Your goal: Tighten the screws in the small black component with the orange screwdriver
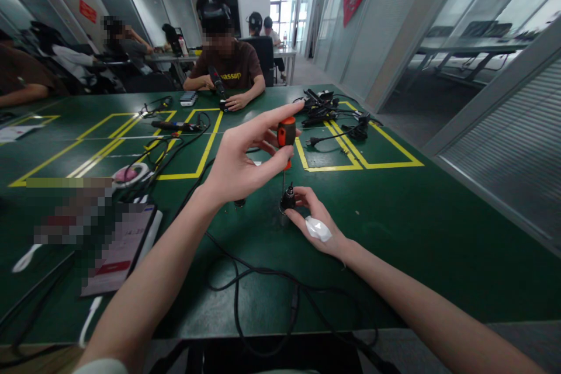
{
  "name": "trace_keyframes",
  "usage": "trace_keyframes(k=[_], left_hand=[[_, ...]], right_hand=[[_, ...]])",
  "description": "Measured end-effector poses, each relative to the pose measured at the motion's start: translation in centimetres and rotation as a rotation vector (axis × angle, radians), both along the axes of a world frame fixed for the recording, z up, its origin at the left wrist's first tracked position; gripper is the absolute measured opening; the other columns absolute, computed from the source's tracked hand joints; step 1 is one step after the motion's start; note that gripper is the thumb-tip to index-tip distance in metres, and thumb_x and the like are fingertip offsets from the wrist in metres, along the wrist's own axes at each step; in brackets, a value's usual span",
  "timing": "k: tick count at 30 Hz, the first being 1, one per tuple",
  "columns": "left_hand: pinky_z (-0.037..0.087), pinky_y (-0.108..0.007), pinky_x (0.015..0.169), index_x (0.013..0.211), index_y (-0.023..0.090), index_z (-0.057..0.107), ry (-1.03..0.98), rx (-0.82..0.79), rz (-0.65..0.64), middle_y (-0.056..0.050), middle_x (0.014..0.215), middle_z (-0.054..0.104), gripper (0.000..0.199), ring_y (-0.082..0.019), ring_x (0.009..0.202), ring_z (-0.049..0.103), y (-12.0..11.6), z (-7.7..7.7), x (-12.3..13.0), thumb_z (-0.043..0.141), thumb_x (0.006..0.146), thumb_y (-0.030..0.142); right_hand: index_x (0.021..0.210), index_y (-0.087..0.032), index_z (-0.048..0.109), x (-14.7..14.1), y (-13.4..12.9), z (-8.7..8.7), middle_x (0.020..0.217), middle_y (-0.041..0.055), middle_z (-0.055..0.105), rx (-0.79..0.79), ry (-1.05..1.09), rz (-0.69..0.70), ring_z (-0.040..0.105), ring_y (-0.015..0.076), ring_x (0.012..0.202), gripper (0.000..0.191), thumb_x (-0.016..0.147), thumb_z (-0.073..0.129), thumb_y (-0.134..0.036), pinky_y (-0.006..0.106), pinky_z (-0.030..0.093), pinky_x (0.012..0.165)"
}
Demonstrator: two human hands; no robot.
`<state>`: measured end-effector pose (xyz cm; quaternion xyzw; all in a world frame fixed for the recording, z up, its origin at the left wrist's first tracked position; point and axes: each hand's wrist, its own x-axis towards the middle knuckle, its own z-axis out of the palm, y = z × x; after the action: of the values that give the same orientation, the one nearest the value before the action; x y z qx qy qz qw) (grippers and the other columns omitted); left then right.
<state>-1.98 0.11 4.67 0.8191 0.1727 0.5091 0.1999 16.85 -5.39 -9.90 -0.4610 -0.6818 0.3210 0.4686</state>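
Note:
My left hand (245, 158) is closed on a screwdriver (286, 133) with an orange and black handle, held upright with its thin shaft pointing down. The shaft runs down to a small black part with a metal collar (288, 197); whether the tip sits in it or just behind it I cannot tell. My right hand (319, 219) pinches that black part from the right, close to the table top. A white patch (318, 229) is stuck on the right hand near the thumb. A small dark round piece (239, 203) stands on the table to the left, partly behind my left forearm.
Black cables (263, 270) loop over the green table (416, 245) in front of me. A tablet (125, 245) lies at left beside a roll of tape (131, 175). Tangled chargers and cords (322, 106) lie at the back right. Across the table a person (232, 64) holds a dark tool.

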Motion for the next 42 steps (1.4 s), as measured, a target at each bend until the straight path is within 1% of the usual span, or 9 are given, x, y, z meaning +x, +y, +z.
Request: trace_keyframes(k=[5, 9, 13, 17, 22, 25, 31, 37, 42], left_hand=[[0.065, -0.026, 0.069, 0.133, 0.029, 0.067, 0.003, 0.082, 0.054, -0.001, 0.119, 0.075, 0.048, -0.015, 0.087, 0.074, 0.5, -0.3, -0.1, 0.078, 0.086, 0.029], [0.064, -0.025, 0.068, 0.137, 0.03, 0.065, 0.022, 0.107, 0.025, -0.001, 0.12, 0.074, 0.051, -0.015, 0.086, 0.073, 0.4, -0.2, -0.1, 0.075, 0.087, 0.026], [0.065, -0.027, 0.075, 0.141, 0.029, 0.062, 0.057, 0.071, -0.034, -0.003, 0.134, 0.071, 0.053, -0.017, 0.096, 0.074, 0.2, 0.0, -0.2, 0.066, 0.089, 0.02], [0.065, -0.025, 0.076, 0.141, 0.029, 0.062, 0.041, 0.064, -0.011, -0.003, 0.13, 0.073, 0.052, -0.016, 0.094, 0.074, 0.2, 0.0, -0.1, 0.063, 0.09, 0.019], [0.062, -0.021, 0.069, 0.137, 0.029, 0.064, 0.029, 0.088, 0.048, -0.003, 0.117, 0.074, 0.05, -0.013, 0.086, 0.071, 0.3, -0.2, 0.0, 0.07, 0.088, 0.027], [0.063, -0.022, 0.068, 0.132, 0.027, 0.067, 0.028, 0.092, 0.059, -0.002, 0.109, 0.075, 0.047, -0.013, 0.081, 0.07, 0.2, -0.1, 0.0, 0.073, 0.086, 0.026], [0.065, -0.024, 0.076, 0.131, 0.025, 0.069, 0.061, 0.032, -0.006, -0.003, 0.123, 0.076, 0.043, -0.016, 0.093, 0.076, 0.2, 0.8, -0.8, 0.065, 0.088, 0.022], [0.068, -0.025, 0.076, 0.125, 0.022, 0.073, 0.005, -0.013, 0.033, -0.005, 0.116, 0.079, 0.038, -0.016, 0.089, 0.077, 0.4, 1.0, -1.2, 0.074, 0.087, 0.026], [0.067, -0.02, 0.072, 0.123, 0.021, 0.073, -0.027, 0.006, 0.031, -0.004, 0.116, 0.078, 0.04, -0.014, 0.089, 0.076, 0.6, 0.8, -1.0, 0.078, 0.084, 0.024]], right_hand=[[0.122, -0.025, 0.054, 0.0, 0.1, -0.5, 0.111, 0.0094, 0.073, 0.008, -0.008, -0.005, 0.072, 0.0276, 0.098, 0.034, 0.092, 0.068, -0.032, 0.049, 0.061, 0.091], [0.129, -0.026, 0.052, 0.0, 0.2, -0.7, 0.117, 0.01, 0.072, 0.031, -0.002, 0.024, 0.072, 0.0282, 0.104, 0.039, 0.093, 0.066, -0.033, 0.05, 0.059, 0.094], [0.132, -0.026, 0.052, 0.1, 0.1, -0.6, 0.122, 0.0114, 0.072, 0.022, 0.004, 0.042, 0.071, 0.0287, 0.109, 0.043, 0.092, 0.067, -0.031, 0.05, 0.058, 0.098], [0.13, -0.025, 0.055, 0.1, 0.0, -0.4, 0.122, 0.0108, 0.073, -0.005, -0.036, 0.054, 0.071, 0.0275, 0.109, 0.039, 0.094, 0.067, -0.031, 0.049, 0.058, 0.099], [0.126, -0.023, 0.057, 0.1, 0.0, -0.1, 0.122, 0.0114, 0.074, -0.027, -0.077, 0.069, 0.072, 0.0274, 0.104, 0.033, 0.094, 0.064, -0.031, 0.049, 0.058, 0.097], [0.125, -0.023, 0.057, 0.1, -0.1, 0.0, 0.122, 0.0115, 0.073, -0.042, -0.063, 0.071, 0.072, 0.0277, 0.105, 0.032, 0.095, 0.063, -0.031, 0.05, 0.058, 0.097], [0.125, -0.024, 0.058, 0.2, -0.1, 0.1, 0.122, 0.0101, 0.073, -0.042, -0.065, 0.073, 0.072, 0.0267, 0.104, 0.032, 0.095, 0.065, -0.031, 0.047, 0.059, 0.095], [0.129, -0.023, 0.055, 0.1, 0.0, 0.0, 0.123, 0.0124, 0.073, -0.06, -0.068, 0.075, 0.072, 0.0291, 0.106, 0.037, 0.093, 0.065, -0.031, 0.05, 0.058, 0.097], [0.133, -0.024, 0.051, 0.2, -0.1, -0.4, 0.126, 0.0135, 0.071, -0.061, -0.022, 0.067, 0.072, 0.0301, 0.11, 0.043, 0.093, 0.066, -0.032, 0.052, 0.059, 0.098]])
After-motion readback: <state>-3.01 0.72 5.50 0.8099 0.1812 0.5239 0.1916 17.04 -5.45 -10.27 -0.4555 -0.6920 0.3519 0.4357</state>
